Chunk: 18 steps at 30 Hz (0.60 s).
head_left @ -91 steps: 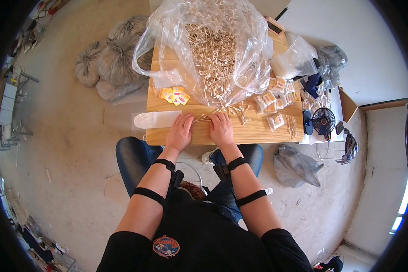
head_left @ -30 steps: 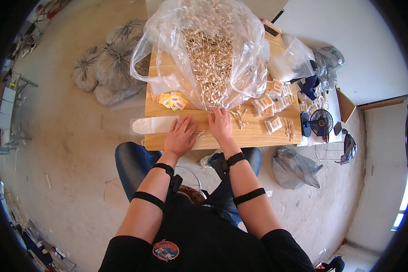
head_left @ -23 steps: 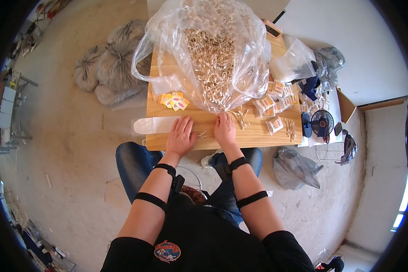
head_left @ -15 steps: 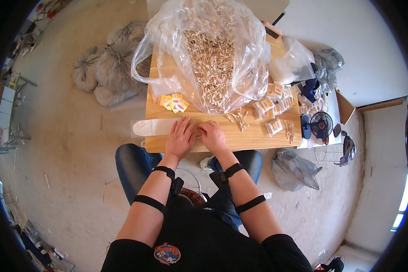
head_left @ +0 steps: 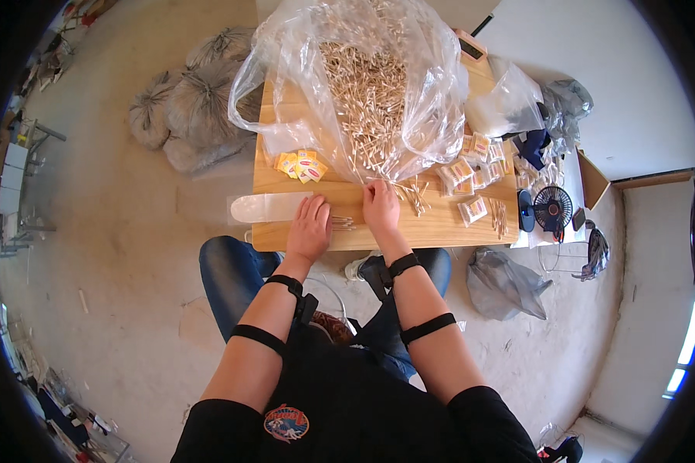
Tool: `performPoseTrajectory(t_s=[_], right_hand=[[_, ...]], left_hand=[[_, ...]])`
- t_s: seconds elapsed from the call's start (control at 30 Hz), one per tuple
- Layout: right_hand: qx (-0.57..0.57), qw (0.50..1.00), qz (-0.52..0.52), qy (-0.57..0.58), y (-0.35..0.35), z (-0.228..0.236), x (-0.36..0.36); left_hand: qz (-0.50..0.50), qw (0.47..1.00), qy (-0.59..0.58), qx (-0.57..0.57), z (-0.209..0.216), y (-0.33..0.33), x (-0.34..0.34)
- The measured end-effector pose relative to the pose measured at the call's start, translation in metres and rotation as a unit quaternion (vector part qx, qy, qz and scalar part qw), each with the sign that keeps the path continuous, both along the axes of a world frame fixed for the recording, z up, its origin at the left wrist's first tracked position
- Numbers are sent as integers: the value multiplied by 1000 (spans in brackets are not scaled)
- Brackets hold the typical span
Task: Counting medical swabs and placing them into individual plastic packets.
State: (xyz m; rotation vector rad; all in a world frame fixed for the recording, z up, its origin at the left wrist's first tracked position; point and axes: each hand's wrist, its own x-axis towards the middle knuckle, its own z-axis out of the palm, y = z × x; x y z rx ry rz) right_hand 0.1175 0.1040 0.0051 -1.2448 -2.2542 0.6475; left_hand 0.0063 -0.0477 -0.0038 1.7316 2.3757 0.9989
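Note:
My left hand (head_left: 310,225) lies flat near the table's front edge, over the right end of a long pale strip with a rounded end (head_left: 266,208). Beside its fingers a small row of cotton swabs (head_left: 343,223) sticks out to the right, partly under the hand. My right hand (head_left: 381,207) is closed in a pinch at the near edge of the loose swabs, with a thin swab stick at its fingertips. Beyond it a big clear plastic bag (head_left: 432,116) lies open, full of cotton swabs (head_left: 367,100). A few stray swabs (head_left: 417,198) lie right of my right hand.
Yellow and white cards (head_left: 301,165) lie left of the bag on the wooden table (head_left: 448,231). Several filled packets (head_left: 472,210) and more swabs (head_left: 500,218) sit at the right. A black fan (head_left: 552,207) stands beyond. Grey sacks (head_left: 201,100) and a grey bag (head_left: 506,284) rest on the floor.
My right hand has moved from beside my left hand, away to the right and toward the heap of swabs. The row of swabs beside my left hand is now uncovered.

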Motion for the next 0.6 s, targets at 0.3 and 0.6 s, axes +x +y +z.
performPoseTrajectory(t_s=[0.3,0.6], right_hand=[[-7,996,-12,-88,7,6,-10],[-45,994,-55,-80,9,3,-13]], left_hand=[[-6,1000,4,11,-1,3,6],[-5,999,34,7,-5,7,1]])
